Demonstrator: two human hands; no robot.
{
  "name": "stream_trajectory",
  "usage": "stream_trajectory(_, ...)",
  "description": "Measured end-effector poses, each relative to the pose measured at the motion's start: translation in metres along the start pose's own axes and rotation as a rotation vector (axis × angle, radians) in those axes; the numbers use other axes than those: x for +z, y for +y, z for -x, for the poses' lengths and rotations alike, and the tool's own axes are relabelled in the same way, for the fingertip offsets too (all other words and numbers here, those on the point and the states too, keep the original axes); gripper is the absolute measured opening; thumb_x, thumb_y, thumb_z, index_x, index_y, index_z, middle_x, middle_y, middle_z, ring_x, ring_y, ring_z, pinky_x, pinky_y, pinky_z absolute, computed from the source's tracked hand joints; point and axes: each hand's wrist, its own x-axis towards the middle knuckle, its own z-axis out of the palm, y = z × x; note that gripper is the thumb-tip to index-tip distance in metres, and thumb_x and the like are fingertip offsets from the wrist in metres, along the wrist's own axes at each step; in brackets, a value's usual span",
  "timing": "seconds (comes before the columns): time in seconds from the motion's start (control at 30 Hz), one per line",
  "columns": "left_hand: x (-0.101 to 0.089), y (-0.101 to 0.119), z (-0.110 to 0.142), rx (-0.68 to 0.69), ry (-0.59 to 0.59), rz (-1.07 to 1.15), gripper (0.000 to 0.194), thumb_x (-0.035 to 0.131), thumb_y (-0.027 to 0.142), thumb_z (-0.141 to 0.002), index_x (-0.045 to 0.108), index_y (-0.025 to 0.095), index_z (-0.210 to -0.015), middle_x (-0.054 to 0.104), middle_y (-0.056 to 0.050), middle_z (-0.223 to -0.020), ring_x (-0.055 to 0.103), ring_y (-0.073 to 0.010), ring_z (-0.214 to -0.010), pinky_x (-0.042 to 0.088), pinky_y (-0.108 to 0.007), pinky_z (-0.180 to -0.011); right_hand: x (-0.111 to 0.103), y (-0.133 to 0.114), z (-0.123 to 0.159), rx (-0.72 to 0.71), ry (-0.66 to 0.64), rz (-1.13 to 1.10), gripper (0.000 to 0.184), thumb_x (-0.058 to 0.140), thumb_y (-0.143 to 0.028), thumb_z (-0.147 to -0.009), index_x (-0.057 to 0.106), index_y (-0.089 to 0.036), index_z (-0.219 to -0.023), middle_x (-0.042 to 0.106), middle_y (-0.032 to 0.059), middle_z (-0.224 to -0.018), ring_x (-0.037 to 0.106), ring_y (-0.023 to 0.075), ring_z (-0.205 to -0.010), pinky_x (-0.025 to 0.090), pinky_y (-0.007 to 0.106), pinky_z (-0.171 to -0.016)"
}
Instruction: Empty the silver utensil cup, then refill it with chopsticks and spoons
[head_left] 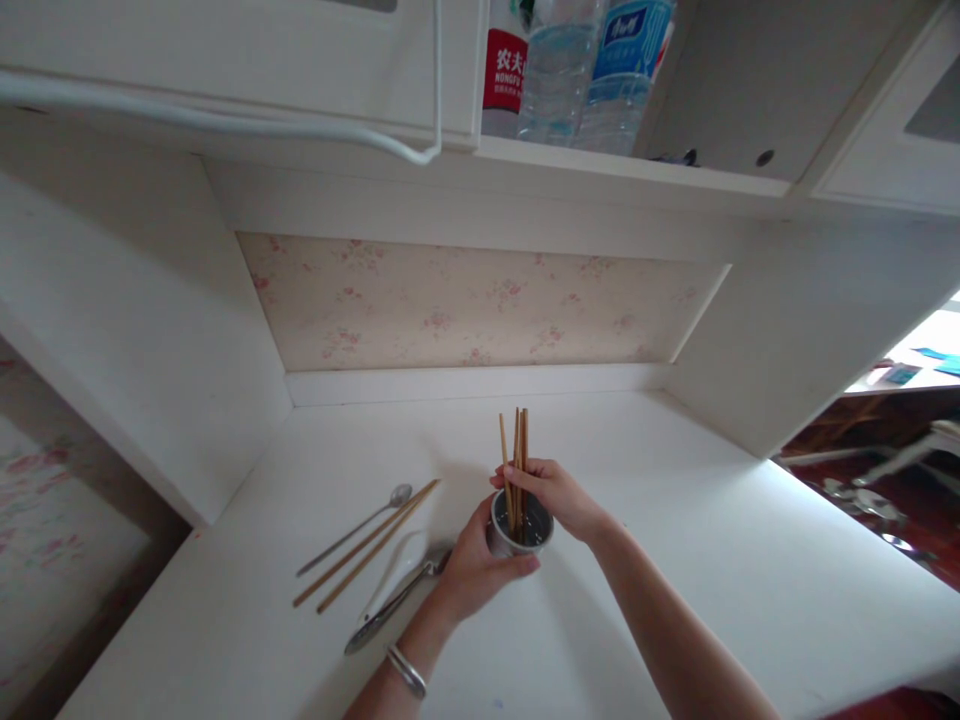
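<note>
- White desk: lies below both your hands.
- Red-labelled bottle: reads "农夫" and "NONGFU".
- Blue-labelled bottle: bears white characters.
- Left hand: you curl it partway closed around the metal cup.
- Right hand: you pinch upright chopsticks, forearm slanting in from the right.
- Cup: between your hands, chopsticks standing inside.

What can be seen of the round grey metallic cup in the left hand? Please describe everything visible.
The round grey, metallic-looking cup has a circular mouth, a pale, shiny rim and a dark interior. Its mouth faces up, toward the camera. The left hand grips it from the left, thumb along its near side. Slim brown wooden-looking chopsticks stand inside, held by the right hand above the rim. Whether its base touches the white tabletop cannot be seen.
</note>
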Motion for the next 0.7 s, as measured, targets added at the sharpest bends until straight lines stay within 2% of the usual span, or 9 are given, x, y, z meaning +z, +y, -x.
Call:
stream_trajectory(0.3, 0.001, 0.001, -0.001, 0.020, 0.005, -0.007, 0.073, 0.085, 0.020, -0.061, 0.051, 0.019, -0.125, 0.061, -0.012, -0.126, 0.055, -0.0272, -0.117, 0.039, -0.042, -0.103, -0.002, 0.007, -0.004, -0.052, 0.079, 0.003, 0.040, 0.067, -0.052, -0.078, 0.069, -0.013, -0.088, 0.074, 0.0095, -0.088, 0.066, 0.0180, -0.076, 0.048, 0.031, -0.071)
stream_trajectory(0.5, 0.003, 0.004, -0.001, 0.021, -0.020, 0.044, 0.076, 0.085, 0.020, -0.062, 0.048, 0.020, -0.128, 0.058, -0.013, -0.130, 0.053, -0.0282, -0.121, 0.036, -0.044, -0.105, -0.001, 0.010, -0.004, -0.050, 0.079, -0.060, 0.036, 0.069, -0.051, -0.077, 0.060, -0.018, -0.088, 0.075, 0.0085, -0.089, 0.067, 0.0200, -0.079, 0.049, 0.033, -0.072)
stream_trajectory(0.7, 0.001, 0.000, -0.002, 0.006, -0.010, 0.028, 0.077, 0.085, 0.018, -0.061, 0.047, 0.021, -0.129, 0.058, -0.012, -0.129, 0.053, -0.0283, -0.121, 0.038, -0.043, -0.104, -0.004, 0.016, -0.005, -0.050, 0.079, -0.054, 0.037, 0.066, -0.053, -0.079, 0.063, -0.018, -0.092, 0.074, 0.0090, -0.093, 0.067, 0.0208, -0.081, 0.049, 0.036, -0.076)
